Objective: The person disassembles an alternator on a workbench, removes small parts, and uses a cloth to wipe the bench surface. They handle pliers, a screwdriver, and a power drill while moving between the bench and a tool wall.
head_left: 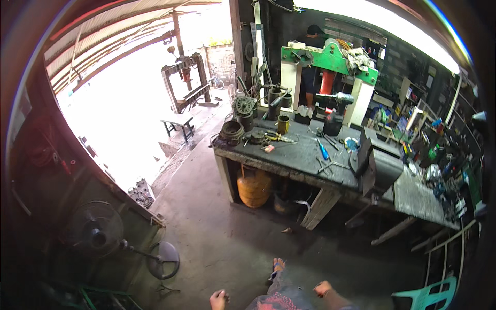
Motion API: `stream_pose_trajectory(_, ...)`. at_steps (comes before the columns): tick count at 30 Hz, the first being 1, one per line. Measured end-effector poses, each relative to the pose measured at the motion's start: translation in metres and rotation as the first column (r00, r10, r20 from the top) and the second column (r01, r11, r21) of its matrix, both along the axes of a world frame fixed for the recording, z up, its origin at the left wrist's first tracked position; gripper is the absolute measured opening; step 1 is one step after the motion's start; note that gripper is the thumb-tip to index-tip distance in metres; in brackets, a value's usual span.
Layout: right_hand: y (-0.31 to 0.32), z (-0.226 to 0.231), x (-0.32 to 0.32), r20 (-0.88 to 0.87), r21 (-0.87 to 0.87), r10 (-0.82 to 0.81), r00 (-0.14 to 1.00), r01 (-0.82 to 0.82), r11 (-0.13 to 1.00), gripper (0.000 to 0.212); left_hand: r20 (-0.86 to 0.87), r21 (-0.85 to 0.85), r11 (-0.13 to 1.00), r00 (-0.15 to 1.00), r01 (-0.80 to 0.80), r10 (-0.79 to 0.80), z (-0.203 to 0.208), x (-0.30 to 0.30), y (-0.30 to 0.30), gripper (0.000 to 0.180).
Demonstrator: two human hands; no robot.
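Observation:
My left hand (219, 299) is at the lower edge, its fingers curled in, with nothing showing in it. To the right, my right hand (324, 289) is also loosely closed, and no object shows in it. Both hands are over the floor, apart from the workbench (305, 161) ahead. On that bench are an alternator (243, 105), yellow-handled pliers (279, 137), a blue-handled screwdriver (323, 150), a T-shaped wrench (333, 164) and a cordless impact wrench (335, 111) standing upright. A large bench vise (380, 168) is at the bench's right part.
An orange gas cylinder (253, 190) stands under the bench. Behind it rises a green press frame (330, 61), with a person (311, 39) beyond. A pedestal fan (98, 231) is at left, a green plastic chair (429, 297) at lower right. My foot (278, 266) is on the floor.

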State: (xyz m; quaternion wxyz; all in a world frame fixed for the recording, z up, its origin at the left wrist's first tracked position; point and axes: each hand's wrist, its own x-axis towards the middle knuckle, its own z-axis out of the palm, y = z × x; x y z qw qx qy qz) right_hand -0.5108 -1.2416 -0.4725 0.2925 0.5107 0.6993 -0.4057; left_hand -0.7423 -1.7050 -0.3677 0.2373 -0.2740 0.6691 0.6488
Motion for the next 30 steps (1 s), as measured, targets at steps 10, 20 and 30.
stream_pose_trajectory(10,0.133,0.070,-0.152,-0.403,-0.169,-0.457,0.793,0.427,0.888,0.009,-0.419,-0.439,0.778,0.664,0.449,-0.620,0.113,-0.270,0.295,0.026)
stream_pose_trajectory(20,0.161,0.091,-0.298,-0.500,-0.037,-0.444,0.744,0.494,0.869,0.015,-0.636,-0.740,0.631,0.061,0.233,-0.769,0.193,-0.547,0.472,0.040)
stream_pose_trajectory(30,0.114,0.185,-0.458,-0.547,0.089,-0.329,0.770,0.444,0.892,0.028,0.089,-0.995,-0.099,-0.340,0.010,-0.936,0.167,-0.711,0.578,0.076)
